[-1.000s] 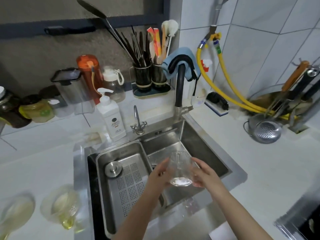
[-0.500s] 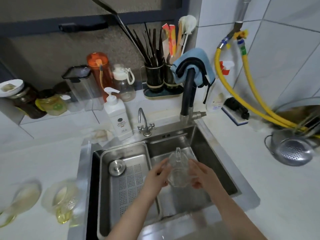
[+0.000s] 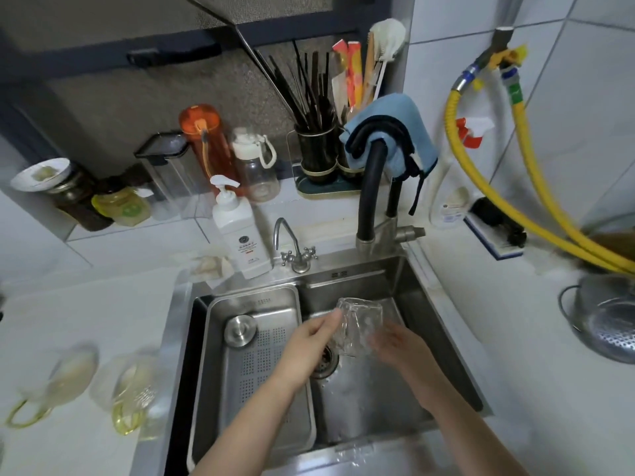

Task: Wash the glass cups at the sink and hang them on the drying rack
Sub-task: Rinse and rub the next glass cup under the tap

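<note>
Over the sink [image 3: 426, 304] drain, both hands grip one glass cup [image 3: 359, 324], left hand [image 3: 309, 341] and right hand [image 3: 400, 345] fingers curled around its sides; best turned slowly, held low; two more cups [image 3: 134, 389] wait on the desk [image 3: 86, 321].

The cup [image 3: 359, 324] I hold over the steel-grey sink [image 3: 443, 324] is clear glass. At nine o'clock of it the drain tray [image 3: 261, 355] is silver, dotted with blocks of small holes. A white soap bottle [image 3: 238, 235] stands at eleven o'clock of the cup, and further out that way an orange bottle [image 3: 202, 139]. At twelve o'clock a black tap [image 3: 372, 187] carries a light-blue cloth [image 3: 409, 132] edged in black. Two yellow hoses [image 3: 508, 187] run at two o'clock. At eight o'clock, on the white counter [image 3: 86, 321], two clear cups [image 3: 130, 386] have yellow handles. The wall tiles [image 3: 584, 97] are white.
</note>
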